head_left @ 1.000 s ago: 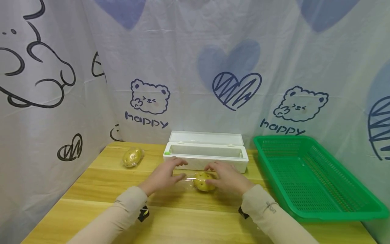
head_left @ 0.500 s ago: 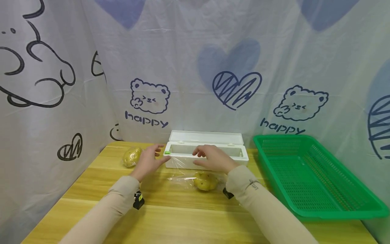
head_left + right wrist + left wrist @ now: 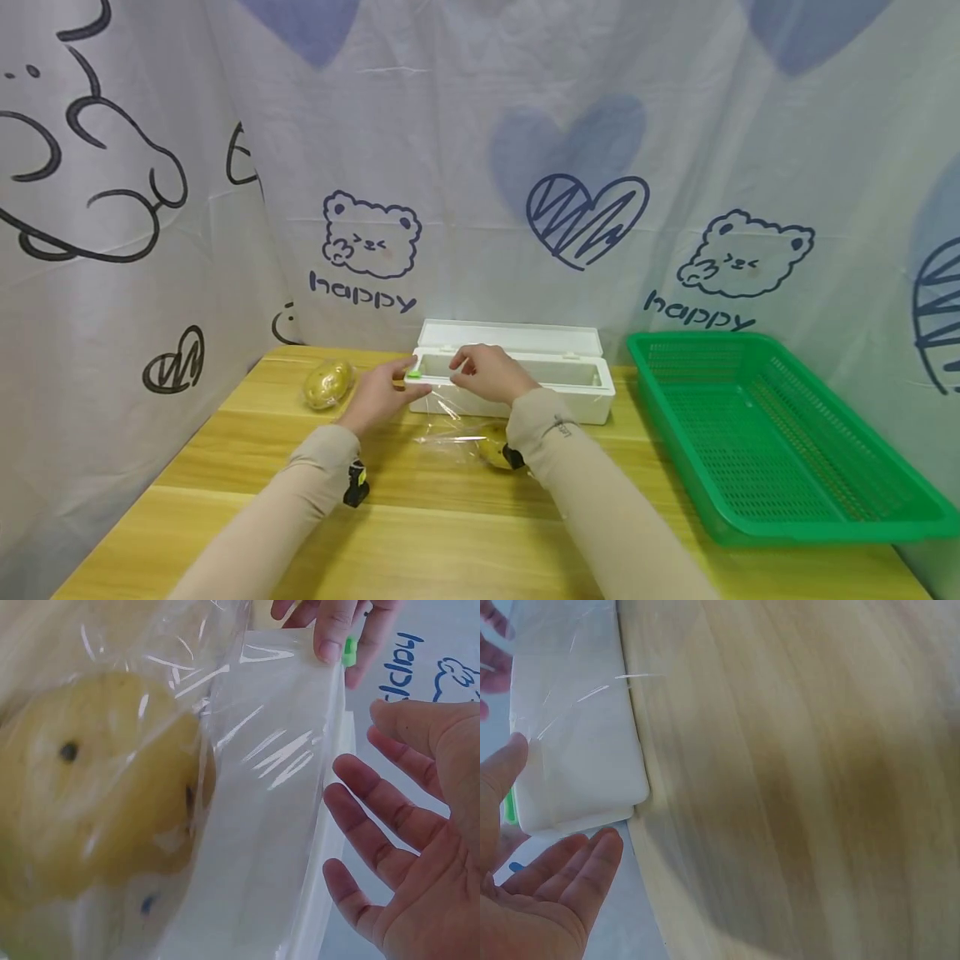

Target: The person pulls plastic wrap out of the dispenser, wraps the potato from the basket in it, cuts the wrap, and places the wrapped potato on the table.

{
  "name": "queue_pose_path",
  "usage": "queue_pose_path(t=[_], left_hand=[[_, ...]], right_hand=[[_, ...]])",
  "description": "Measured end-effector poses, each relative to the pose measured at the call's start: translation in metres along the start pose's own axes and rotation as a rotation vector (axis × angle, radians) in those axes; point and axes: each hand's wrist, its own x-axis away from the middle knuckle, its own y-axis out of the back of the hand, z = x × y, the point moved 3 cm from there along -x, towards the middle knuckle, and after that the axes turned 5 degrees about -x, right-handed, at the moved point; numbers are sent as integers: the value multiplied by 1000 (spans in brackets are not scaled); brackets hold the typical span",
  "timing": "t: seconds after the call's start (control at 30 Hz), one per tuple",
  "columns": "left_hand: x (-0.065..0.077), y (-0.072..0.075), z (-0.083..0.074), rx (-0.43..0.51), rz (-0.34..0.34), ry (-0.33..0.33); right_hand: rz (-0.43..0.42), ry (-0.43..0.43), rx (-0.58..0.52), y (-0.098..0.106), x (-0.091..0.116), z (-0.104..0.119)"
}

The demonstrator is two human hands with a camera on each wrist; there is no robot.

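A white cling film dispenser box stands at the table's back with its lid raised. Clear cling film hangs from its front edge and lies over a potato, partly hidden by the right wrist. My left hand is at the box's left end, beside the green slider. Its thumb touches the front upper edge; the other fingers reach past the end, relaxed. Above the left part of the box, my right hand hovers with loosely bent fingers, holding nothing.
A film-wrapped potato lies at the back left of the wooden table. To the right stands a large green plastic basket. A printed white curtain hangs directly behind the box.
Both hands have left the potato's surroundings. The left went out leftward and then came in to the box's end; the right moved forward and left over the box. The film-covered potato stays in place.
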Motion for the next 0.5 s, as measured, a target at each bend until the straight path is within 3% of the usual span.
queue_pose_path(t=[0.5], left_hand=[[-3,-2,3,-65,-35,-29]], right_hand=[[-66,-60,145,-23,-19,24]])
